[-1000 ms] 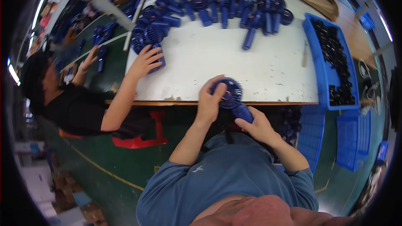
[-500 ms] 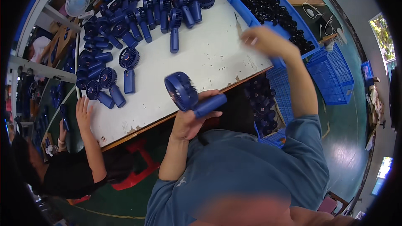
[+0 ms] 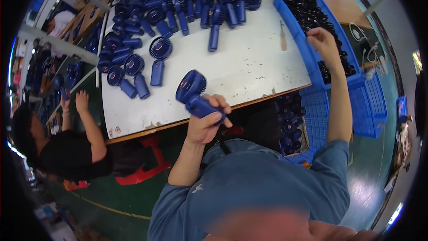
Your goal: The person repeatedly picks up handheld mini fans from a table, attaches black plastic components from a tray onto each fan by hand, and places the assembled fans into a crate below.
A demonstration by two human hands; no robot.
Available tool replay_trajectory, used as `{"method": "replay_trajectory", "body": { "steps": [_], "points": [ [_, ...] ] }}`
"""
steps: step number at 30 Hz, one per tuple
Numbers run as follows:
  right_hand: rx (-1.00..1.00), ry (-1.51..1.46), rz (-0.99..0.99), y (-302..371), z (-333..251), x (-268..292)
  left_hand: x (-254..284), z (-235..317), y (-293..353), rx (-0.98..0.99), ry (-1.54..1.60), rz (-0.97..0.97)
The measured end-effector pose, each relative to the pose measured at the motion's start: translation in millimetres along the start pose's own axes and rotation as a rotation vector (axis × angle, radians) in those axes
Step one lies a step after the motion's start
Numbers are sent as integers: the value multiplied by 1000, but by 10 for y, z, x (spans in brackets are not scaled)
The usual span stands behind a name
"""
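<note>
A dark blue handheld fan [image 3: 191,85] is in my left hand [image 3: 203,127], which is closed round its handle just in front of the table's near edge. The fan's round head tips up and to the left. My right hand [image 3: 327,49] is over a blue tray [image 3: 292,40] full of small glossy black parts [image 3: 303,11]. Its fingers are bent together toward the thumb; whatever may be between them is too small to make out.
Many blue handheld fans [image 3: 154,15] lie across the far left of the white table [image 3: 249,62]. Below the table's right side, a blue crate [image 3: 316,111] contains more blue fans. At the left, a co-worker in black [image 3: 71,134] sits holding a fan. A red stool [image 3: 151,160] stands nearby.
My right hand has moved from over the table to above the black parts in the tray. My left hand has turned the fan. The co-worker's near hand has left the table edge.
</note>
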State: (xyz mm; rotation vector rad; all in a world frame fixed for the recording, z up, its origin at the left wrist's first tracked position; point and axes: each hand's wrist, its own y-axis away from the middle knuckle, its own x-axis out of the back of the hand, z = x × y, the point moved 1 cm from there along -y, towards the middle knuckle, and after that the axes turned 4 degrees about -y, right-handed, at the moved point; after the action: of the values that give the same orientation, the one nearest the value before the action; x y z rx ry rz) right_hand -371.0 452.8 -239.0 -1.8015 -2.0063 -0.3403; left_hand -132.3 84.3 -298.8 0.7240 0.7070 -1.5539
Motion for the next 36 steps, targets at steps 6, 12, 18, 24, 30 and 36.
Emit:
{"method": "replay_trajectory", "body": {
  "steps": [6,12,18,24,30,36],
  "points": [
    [-86,-758,-740,1261,-885,-1524,-130,-64,-213,30,-331,182],
    [633,-78,-356,1483,-981,-1848,-33,57,-79,31,-351,256],
    [786,52,-389,1412,-955,-1815,-92,88,2,195,-233,225],
    [837,51,-432,1246,-1110,-1967,-29,-45,120,347,-204,-54],
    [815,178,-380,1368,-1176,-2002,-140,-66,54,321,-129,162],
    [649,221,-319,1668,-1066,-2103,-129,-310,13,210,-117,301]
  ]
}}
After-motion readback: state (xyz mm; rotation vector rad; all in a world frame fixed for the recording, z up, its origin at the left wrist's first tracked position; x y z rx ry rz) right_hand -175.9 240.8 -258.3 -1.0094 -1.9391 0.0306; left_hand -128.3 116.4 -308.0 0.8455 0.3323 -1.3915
